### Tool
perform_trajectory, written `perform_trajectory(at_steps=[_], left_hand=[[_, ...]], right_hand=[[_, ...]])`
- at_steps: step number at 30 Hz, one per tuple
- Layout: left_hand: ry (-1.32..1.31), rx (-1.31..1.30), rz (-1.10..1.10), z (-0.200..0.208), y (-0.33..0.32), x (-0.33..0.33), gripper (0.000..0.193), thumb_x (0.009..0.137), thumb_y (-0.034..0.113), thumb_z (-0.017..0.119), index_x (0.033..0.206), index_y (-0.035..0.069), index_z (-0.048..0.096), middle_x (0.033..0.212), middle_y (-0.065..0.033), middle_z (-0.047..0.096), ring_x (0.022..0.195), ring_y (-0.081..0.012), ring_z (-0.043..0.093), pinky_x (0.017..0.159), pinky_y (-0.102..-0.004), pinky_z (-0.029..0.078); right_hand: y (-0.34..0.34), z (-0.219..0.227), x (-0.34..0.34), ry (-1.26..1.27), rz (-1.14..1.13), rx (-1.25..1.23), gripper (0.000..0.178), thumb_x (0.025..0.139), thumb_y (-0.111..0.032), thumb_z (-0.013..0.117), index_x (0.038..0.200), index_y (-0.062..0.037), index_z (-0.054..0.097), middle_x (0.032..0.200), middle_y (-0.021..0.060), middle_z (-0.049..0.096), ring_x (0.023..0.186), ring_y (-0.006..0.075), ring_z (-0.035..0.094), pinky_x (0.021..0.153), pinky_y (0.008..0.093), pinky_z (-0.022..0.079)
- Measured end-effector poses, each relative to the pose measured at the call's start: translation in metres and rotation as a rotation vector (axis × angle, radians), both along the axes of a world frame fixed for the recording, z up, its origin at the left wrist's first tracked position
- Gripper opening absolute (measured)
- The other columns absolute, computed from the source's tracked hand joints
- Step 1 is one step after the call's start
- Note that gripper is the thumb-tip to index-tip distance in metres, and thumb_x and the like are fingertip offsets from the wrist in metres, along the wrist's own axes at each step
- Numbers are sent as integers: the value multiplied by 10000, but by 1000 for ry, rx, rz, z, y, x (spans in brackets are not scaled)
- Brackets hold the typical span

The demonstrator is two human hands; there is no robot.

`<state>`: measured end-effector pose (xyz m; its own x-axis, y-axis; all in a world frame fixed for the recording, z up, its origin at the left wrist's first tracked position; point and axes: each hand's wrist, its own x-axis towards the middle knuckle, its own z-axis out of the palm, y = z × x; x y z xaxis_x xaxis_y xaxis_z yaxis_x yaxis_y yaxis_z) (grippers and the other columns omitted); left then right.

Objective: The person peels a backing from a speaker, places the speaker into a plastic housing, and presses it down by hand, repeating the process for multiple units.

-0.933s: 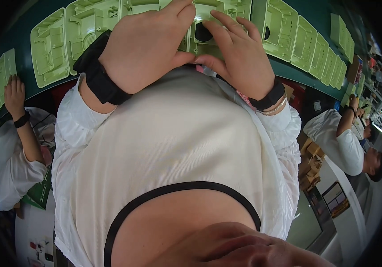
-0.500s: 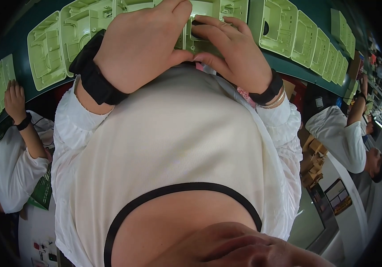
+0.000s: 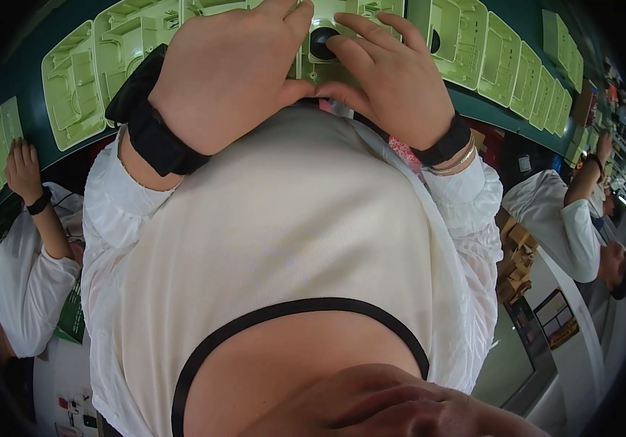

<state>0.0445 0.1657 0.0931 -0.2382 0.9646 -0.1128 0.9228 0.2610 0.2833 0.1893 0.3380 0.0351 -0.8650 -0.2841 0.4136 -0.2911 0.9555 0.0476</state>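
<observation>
A light green plastic housing lies under my hands at the top of the view, its near edge by my two thumbs. A black round part sits inside it. My right hand is open over the housing, fingers spread, with the index fingertip touching the black part's right side and the thumb at the near edge. My left hand is closed on the housing's left side, thumb along the near edge. Its fingers reach up to the picture's top edge, and their tips are partly hidden.
More green housings stand in a row on the dark green table at left, with others at right. A co-worker's hand touches housings at far left. Another person is at right, near cardboard pieces.
My right hand has lifted its fingers slightly upward and apart, uncovering the black round part. My left fingers have straightened and parted a little.
</observation>
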Motion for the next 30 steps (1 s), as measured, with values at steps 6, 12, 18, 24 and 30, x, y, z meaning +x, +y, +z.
perform_trajectory(at_steps=[6, 12, 18, 24, 30], left_hand=[[-166, 82, 38, -8, -5, -5, 685, 769, 402, 819, 1272, -23, 632, 1392, -165, 624, 792, -261, 736, 709, -343, 582], [-24, 43, 33, -20, -8, 2, 796, 779, 403, 850, 1448, 101, 543, 1545, -40, 522, 954, -314, 727, 755, -387, 597], [-99, 136, 16, -29, -12, -2, 650, 774, 330, 860, 1308, 48, 620, 1498, -105, 548, 879, -313, 734, 706, -404, 596], [-75, 98, -36, -13, -8, 8, 582, 813, 285, 822, 1292, 24, 618, 1510, -110, 532, 867, -305, 727, 689, -399, 596], [-28, 144, -267, -25, 7, 29, 361, 817, 146, 750, 1139, 15, 652, 1236, -118, 644, 824, -295, 714, 675, -410, 594]], right_hand=[[-8, 14, 10, -494, -121, -270, 460, 879, -327, 778, 1220, -48, 645, 1338, 137, 646, 1207, 318, 610, 1132, 472, 380], [-9, 9, 17, -485, -80, -436, 477, 868, -270, 781, 1261, -48, 628, 1363, 145, 629, 1258, 333, 582, 1130, 491, 384], [-1, 9, 32, -271, -124, -535, 592, 838, -260, 813, 1340, -44, 587, 1417, 205, 572, 1326, 412, 519, 1119, 512, 375], [28, 10, 79, 110, -972, -134, 755, 808, -426, 844, 1375, -19, 556, 1449, 256, 525, 1355, 467, 471, 1109, 527, 372], [86, -3, 130, 77, -1347, -51, 901, 795, -585, 819, 1397, 18, 527, 1411, 279, 544, 1351, 481, 462, 1094, 567, 380]])
